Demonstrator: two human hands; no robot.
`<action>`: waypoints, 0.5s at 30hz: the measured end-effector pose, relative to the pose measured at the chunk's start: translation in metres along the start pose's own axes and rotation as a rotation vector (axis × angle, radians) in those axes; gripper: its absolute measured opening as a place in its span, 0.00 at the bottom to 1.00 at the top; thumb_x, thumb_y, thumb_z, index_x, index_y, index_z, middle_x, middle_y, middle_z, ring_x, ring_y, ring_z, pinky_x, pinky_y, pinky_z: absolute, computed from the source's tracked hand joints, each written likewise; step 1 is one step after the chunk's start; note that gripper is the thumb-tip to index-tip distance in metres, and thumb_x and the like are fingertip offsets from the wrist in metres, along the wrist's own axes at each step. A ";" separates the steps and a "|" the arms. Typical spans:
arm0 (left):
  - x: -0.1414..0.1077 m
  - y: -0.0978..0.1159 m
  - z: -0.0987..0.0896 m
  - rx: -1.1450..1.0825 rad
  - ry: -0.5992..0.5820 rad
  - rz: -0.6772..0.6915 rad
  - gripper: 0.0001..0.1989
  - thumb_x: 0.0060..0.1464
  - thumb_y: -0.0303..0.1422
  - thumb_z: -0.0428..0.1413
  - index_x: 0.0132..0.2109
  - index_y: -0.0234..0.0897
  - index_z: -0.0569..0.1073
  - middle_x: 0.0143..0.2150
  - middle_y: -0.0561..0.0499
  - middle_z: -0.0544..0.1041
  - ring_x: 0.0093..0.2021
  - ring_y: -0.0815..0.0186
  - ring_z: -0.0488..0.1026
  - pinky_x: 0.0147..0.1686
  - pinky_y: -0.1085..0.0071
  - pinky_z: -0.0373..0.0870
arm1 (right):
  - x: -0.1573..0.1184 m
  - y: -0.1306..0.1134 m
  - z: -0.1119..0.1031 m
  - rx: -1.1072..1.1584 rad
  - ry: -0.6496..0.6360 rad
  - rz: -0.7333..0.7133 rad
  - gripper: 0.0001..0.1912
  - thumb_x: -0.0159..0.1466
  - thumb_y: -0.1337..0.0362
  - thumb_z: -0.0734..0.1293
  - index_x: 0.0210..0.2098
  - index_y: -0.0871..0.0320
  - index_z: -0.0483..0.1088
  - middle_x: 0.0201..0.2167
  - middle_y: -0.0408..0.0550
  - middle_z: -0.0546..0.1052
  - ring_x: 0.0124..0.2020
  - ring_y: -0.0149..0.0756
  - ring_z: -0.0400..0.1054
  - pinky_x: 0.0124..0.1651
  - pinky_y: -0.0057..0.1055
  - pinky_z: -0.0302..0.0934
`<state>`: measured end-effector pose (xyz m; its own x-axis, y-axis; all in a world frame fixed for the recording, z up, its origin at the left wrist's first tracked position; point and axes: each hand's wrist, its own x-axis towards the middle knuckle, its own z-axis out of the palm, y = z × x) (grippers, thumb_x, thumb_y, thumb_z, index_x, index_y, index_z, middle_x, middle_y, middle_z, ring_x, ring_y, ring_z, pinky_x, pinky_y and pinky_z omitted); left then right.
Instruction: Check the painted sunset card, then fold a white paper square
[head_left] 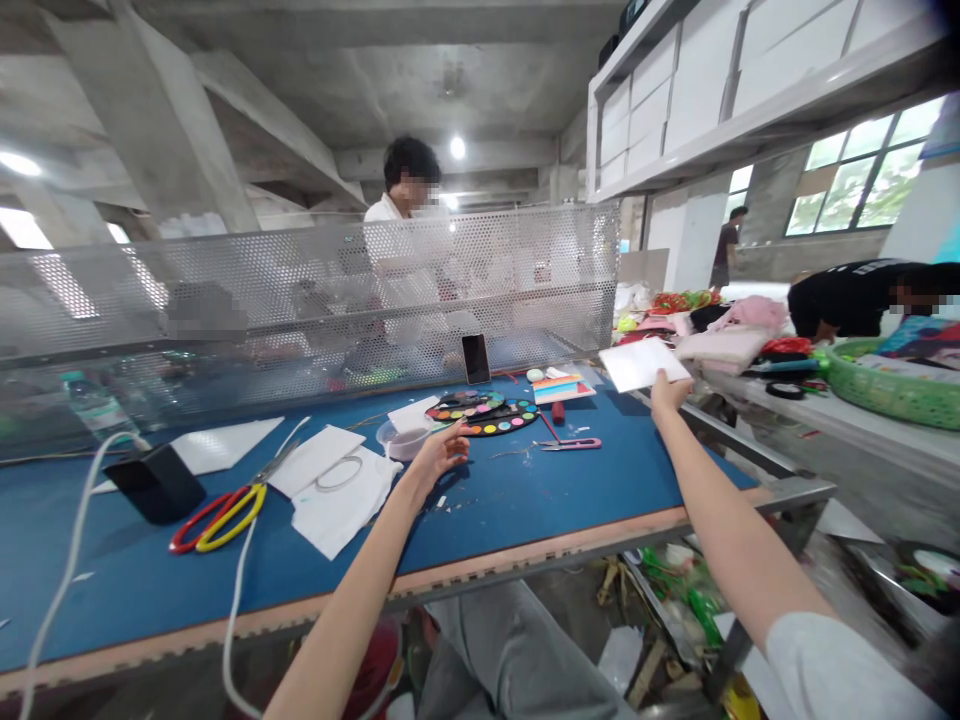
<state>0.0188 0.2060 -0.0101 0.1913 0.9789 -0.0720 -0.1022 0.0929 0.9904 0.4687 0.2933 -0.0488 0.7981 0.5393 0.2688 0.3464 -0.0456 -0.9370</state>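
Here, in the head view, the right hand point(670, 392) pinches a white square card point(643, 364) at its lower edge, holding it above the far side of the blue work mat point(600, 500), while the left hand point(441, 452) hangs open over the mat, its fingers point(457, 430) extended and gripping nothing, just beside a small white bowl point(403, 442). Nearby on the mat lie a round watercolour palette point(482, 416), red-and-yellow-handled scissors point(221, 517) and white sheets point(341, 505). A phone point(476, 358) stands upright before a perforated metal screen point(300, 300), with a co-worker point(386, 212) beyond it.
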 end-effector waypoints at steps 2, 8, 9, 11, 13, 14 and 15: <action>0.004 0.001 0.016 0.217 0.039 0.128 0.13 0.57 0.38 0.57 0.36 0.31 0.78 0.27 0.49 0.73 0.27 0.69 0.70 0.27 0.76 0.66 | 0.002 -0.009 -0.001 0.240 0.006 0.156 0.16 0.69 0.59 0.54 0.51 0.61 0.59 0.47 0.59 0.73 0.47 0.43 0.71 0.47 0.39 0.68; 0.036 0.002 0.121 1.197 0.080 0.559 0.12 0.57 0.38 0.55 0.35 0.34 0.78 0.35 0.46 0.78 0.39 0.60 0.74 0.40 0.69 0.65 | -0.006 -0.019 -0.003 0.902 -0.239 0.499 0.10 0.69 0.66 0.58 0.30 0.58 0.61 0.17 0.36 0.66 0.17 0.23 0.63 0.20 0.16 0.61; 0.043 0.001 0.140 1.314 0.088 0.517 0.12 0.57 0.39 0.55 0.38 0.35 0.79 0.38 0.44 0.79 0.43 0.58 0.74 0.42 0.68 0.65 | -0.009 -0.019 -0.003 0.977 -0.264 0.541 0.11 0.69 0.66 0.59 0.29 0.58 0.60 0.16 0.35 0.64 0.16 0.22 0.61 0.18 0.15 0.58; 0.060 -0.001 0.169 1.506 0.117 0.432 0.20 0.58 0.44 0.54 0.43 0.31 0.78 0.43 0.38 0.78 0.48 0.53 0.73 0.46 0.65 0.65 | -0.012 -0.018 -0.005 1.092 -0.294 0.612 0.13 0.70 0.65 0.58 0.27 0.58 0.58 0.14 0.34 0.62 0.14 0.21 0.59 0.16 0.14 0.56; 0.077 -0.005 0.188 1.606 0.173 0.404 0.26 0.58 0.49 0.52 0.46 0.28 0.77 0.47 0.33 0.77 0.51 0.49 0.71 0.49 0.61 0.64 | -0.013 -0.016 -0.006 1.163 -0.307 0.668 0.15 0.71 0.65 0.57 0.27 0.58 0.57 0.13 0.33 0.62 0.13 0.21 0.58 0.15 0.14 0.55; 0.084 -0.007 0.193 1.630 0.189 0.387 0.28 0.58 0.51 0.52 0.46 0.27 0.77 0.47 0.32 0.76 0.52 0.49 0.71 0.50 0.60 0.64 | -0.012 -0.016 -0.007 1.185 -0.310 0.693 0.15 0.71 0.64 0.56 0.27 0.58 0.57 0.13 0.33 0.62 0.12 0.21 0.58 0.15 0.14 0.54; 0.091 -0.009 0.196 1.639 0.191 0.368 0.29 0.57 0.51 0.52 0.47 0.26 0.77 0.47 0.31 0.76 0.51 0.48 0.72 0.50 0.60 0.64 | -0.012 -0.015 -0.007 1.204 -0.311 0.715 0.15 0.72 0.64 0.55 0.27 0.58 0.58 0.13 0.33 0.62 0.12 0.21 0.58 0.14 0.14 0.53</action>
<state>0.2283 0.2581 -0.0029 0.2648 0.9218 0.2831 0.9594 -0.2814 0.0187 0.4575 0.2813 -0.0361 0.4266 0.8710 -0.2435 -0.8222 0.2613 -0.5057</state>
